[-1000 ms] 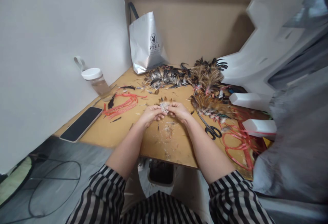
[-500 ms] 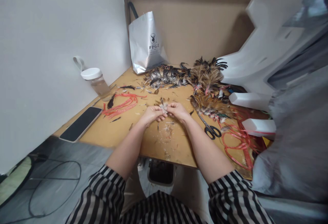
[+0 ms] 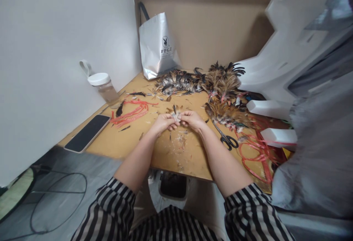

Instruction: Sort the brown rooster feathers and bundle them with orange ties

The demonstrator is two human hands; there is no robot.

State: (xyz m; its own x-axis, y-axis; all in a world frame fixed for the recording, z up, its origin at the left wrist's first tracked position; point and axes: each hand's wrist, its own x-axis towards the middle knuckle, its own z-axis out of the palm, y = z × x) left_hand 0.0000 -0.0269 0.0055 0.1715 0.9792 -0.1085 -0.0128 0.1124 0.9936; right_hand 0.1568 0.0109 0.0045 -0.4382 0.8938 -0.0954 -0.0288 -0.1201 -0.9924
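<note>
Between my two hands is a small bunch of feathers (image 3: 176, 114), brown at the tips and fluffy white at the base. My left hand (image 3: 164, 122) pinches its left side, fingers curled. On its right side my right hand (image 3: 191, 119) grips with thumb and fingers pressed together. The hands nearly meet just above the tabletop (image 3: 138, 141). Below them, bits of down and feather scraps (image 3: 180, 140) are scattered. Black-handled scissors (image 3: 229, 141) lie right of my right hand, their blades reaching towards a bundle of brown feathers (image 3: 227, 114).
Behind lie piles of dark feathers (image 3: 179, 82) and tied brown feathers (image 3: 223, 81), near a silver bag (image 3: 157, 46). Red plastic strips (image 3: 132, 113), a phone (image 3: 87, 133) and a lidded jar (image 3: 104, 88) are at left. Tangled red ribbon (image 3: 255, 156) and white plastic parts (image 3: 278, 137) stand at right.
The hands stay in nearly the same place, still pinching the feather bunch. Its brown tips look slightly more fanned out and upright now.
</note>
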